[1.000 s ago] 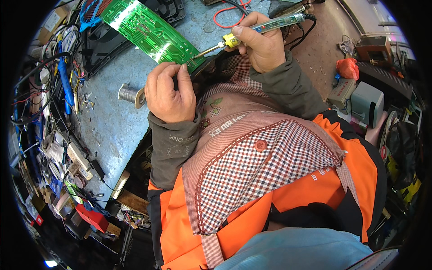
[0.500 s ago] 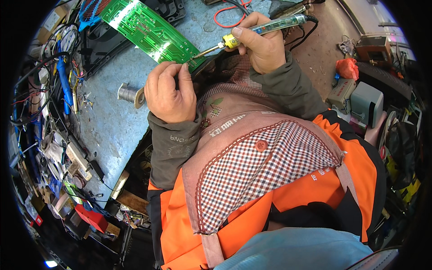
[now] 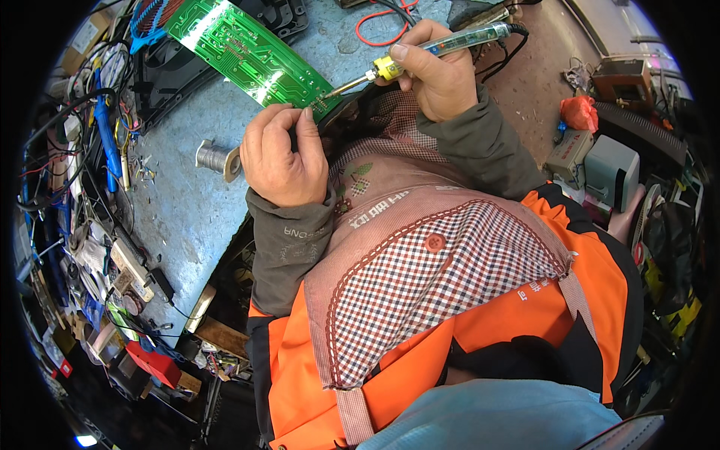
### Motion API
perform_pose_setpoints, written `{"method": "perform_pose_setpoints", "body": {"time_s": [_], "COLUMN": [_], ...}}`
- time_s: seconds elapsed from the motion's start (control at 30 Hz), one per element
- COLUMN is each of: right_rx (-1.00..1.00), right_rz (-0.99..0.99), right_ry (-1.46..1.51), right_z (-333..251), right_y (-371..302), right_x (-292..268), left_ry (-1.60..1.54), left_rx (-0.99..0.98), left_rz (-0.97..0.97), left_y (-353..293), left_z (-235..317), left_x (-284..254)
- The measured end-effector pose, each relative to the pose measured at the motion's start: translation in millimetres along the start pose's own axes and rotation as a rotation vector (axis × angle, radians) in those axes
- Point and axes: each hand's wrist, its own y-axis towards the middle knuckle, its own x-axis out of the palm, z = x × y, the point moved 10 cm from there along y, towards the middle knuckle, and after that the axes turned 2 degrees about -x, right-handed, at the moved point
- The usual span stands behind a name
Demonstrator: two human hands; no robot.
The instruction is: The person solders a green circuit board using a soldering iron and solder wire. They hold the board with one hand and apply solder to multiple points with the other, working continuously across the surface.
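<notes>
"At the far side of the bench [image 3: 176,225], left of centre: what lies there?"

"One board [image 3: 247,56], green, trace side up. Long axis runs from far left to near right. Bright glare on its far-left end and again nearer the middle."

"Iron position?"

"Iron [image 3: 386,68] sits beyond the board's near-right end. Its long axis crosses the board's: tip [image 3: 328,95] aims left and slightly near, handle rises toward far right, where the black cord [image 3: 524,37] leaves it. Tip is at the board's face by the near-right end; firm contact cannot be told at this scale."

"Right hand?"

"Right hand [image 3: 442,79] grips the iron at the yellow collar and the lower handle, thumb along the near side, fingers curled around from the far side."

"Left hand?"

"Left hand [image 3: 283,161] is at the board's near edge, left of the tip. Fingers bent, thumb close to the forefinger. Cannot tell whether they pinch the board or something thin; the fingertips hide it."

"Surroundings, for the record."

"Spool [image 3: 216,157] of grey wire, on its side, just left of the left hand, flange toward the right. Dark casing [image 3: 172,86] left of the board, partly behind it. Red lead [image 3: 361,34] looped on the far side, between board and right hand. Far right, well apart from the hands: red bag [image 3: 579,114]."
</notes>
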Motion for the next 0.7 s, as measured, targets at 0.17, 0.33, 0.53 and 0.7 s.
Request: {"method": "perform_pose_setpoints", "body": {"time_s": [0.17,0.33,0.53,0.7], "right_rx": [-0.008,-0.001,0.004,0.003], "right_rz": [-0.006,-0.004,-0.009,-0.005], "right_ry": [-0.014,-0.006,0.0,-0.035], "right_z": [-1.6,-1.2,-2.1,-3.5], "right_y": [-0.3,0.0,-0.3,-1.0], "right_x": [1.1,0.8,2.0,2.4], "left_ry": [-0.002,-0.007,-0.002,-0.005], "left_rx": [-0.001,0.002,0.001,0.008], "left_rz": [-0.004,-0.005,-0.003,-0.004], "left_y": [-0.3,-0.8,-1.3,-0.6], "left_z": [0.7,0.4,0.1,0.9], "left_x": [0.4,0.8,0.8,0.6]}}
